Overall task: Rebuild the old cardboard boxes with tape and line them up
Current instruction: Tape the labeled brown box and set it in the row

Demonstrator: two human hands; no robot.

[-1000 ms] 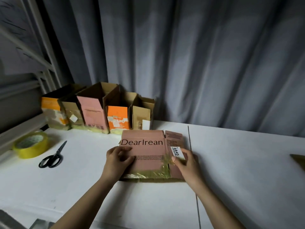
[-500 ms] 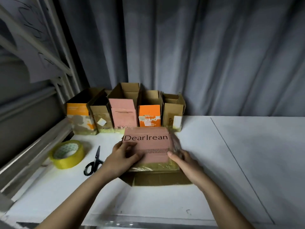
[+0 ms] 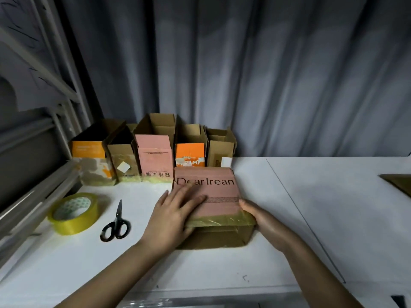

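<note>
Two hands are placed on the pink box at counter centre: left hand pressed flat, fingers spread, on top; right hand cupped against its 3 o'clock side. Five boxes are lined up at 11 o'clock.

We see a grey curtain hanging in long folds across the whole back, beyond the hands. Below it a white table spreads under and to both sides of them, a thin dark seam running across it right of the hands. Left of the hands stands a pale metal frame. The light is dim.
</note>
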